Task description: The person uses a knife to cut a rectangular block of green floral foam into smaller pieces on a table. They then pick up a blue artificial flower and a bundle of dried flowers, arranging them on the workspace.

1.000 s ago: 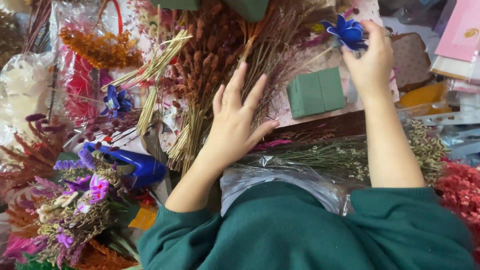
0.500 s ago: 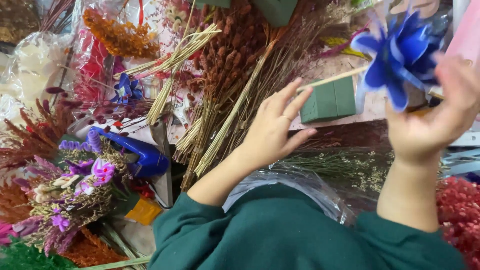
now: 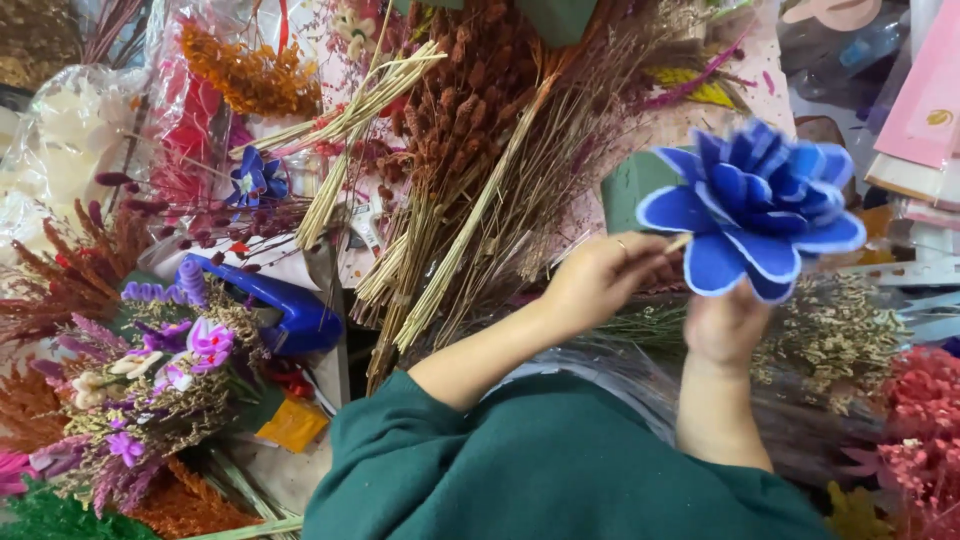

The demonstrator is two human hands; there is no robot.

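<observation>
Head view: the right hand [image 3: 725,325] had raised the blue flower [image 3: 755,210] closer, fingers gripping below it; the left hand [image 3: 600,280] had left the dried stems [image 3: 450,220], its fingers pinching the flower's stalk.

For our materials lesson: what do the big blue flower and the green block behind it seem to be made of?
Blue flower: probably thin craft foam or paper, matte, with stiff flat petals edged in white. Green block: likely floral foam, dull, flat-faced and square-edged; mostly hidden, so uncertain.
</observation>
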